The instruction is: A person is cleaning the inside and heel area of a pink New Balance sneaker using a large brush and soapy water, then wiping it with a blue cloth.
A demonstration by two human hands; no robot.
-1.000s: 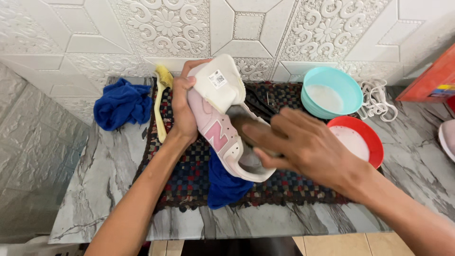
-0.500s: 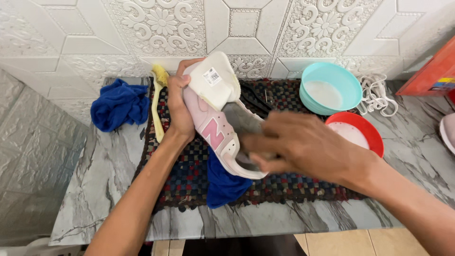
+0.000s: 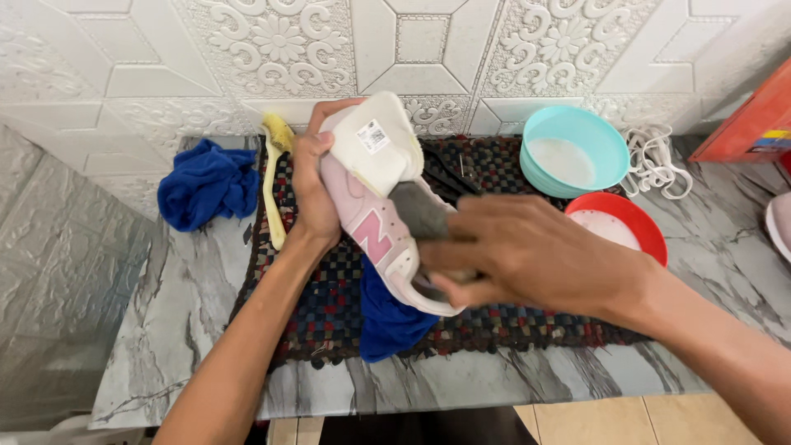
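Our left hand [image 3: 311, 194] wraps its fingers round the pink-and-white sneaker [image 3: 381, 202], held above the checked mat [image 3: 503, 177]; our right hand [image 3: 527, 255] pinches a grey cloth [image 3: 420, 216] against it; blue rags [image 3: 208, 185], a yellow brush [image 3: 274, 165] and two bowls [image 3: 577, 148] surround us; the shoe runs diagonally, toe lower right.

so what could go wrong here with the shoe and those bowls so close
The right hand works at the pink and white shoe close to the red bowl and teal bowl; a wide stroke might knock one and spill its pale contents. The left hand grips only one end of the shoe, so it could twist or slip under pressure.
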